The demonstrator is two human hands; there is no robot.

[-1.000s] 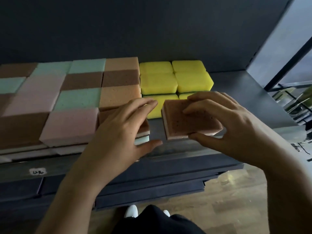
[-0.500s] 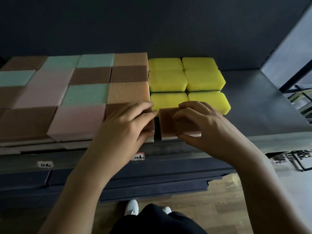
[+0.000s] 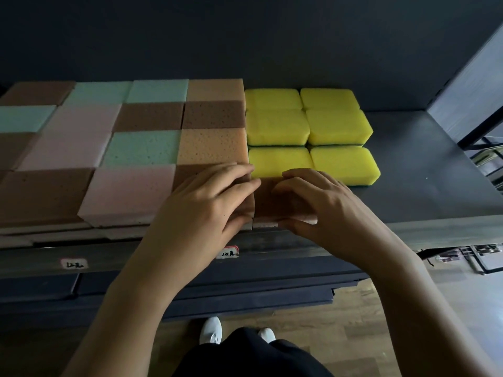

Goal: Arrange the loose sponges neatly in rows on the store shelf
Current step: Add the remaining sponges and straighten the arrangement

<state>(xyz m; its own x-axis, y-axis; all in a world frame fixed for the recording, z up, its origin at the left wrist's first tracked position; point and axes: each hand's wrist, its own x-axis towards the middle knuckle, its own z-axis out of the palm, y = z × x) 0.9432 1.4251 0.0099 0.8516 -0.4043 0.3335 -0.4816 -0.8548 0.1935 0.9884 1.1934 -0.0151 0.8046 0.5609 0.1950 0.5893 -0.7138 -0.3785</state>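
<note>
Head camera: my right hand [image 3: 321,210] pinches the brown sponge [image 3: 269,204], fingers on top, thumb at its front edge. It lies at the shelf [image 3: 424,186] front, long side left to right, just before the yellow sponges [image 3: 280,161]. My left hand [image 3: 201,210] rests flat on the neighbour sponge [image 3: 187,175]. I think a small push left will close the thin gap.

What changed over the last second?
The right hand brought the brown sponge down from tilted in the air to flat on the shelf, beside the stack under the left hand, and still grips it. Left hand and yellow sponges unchanged.
</note>
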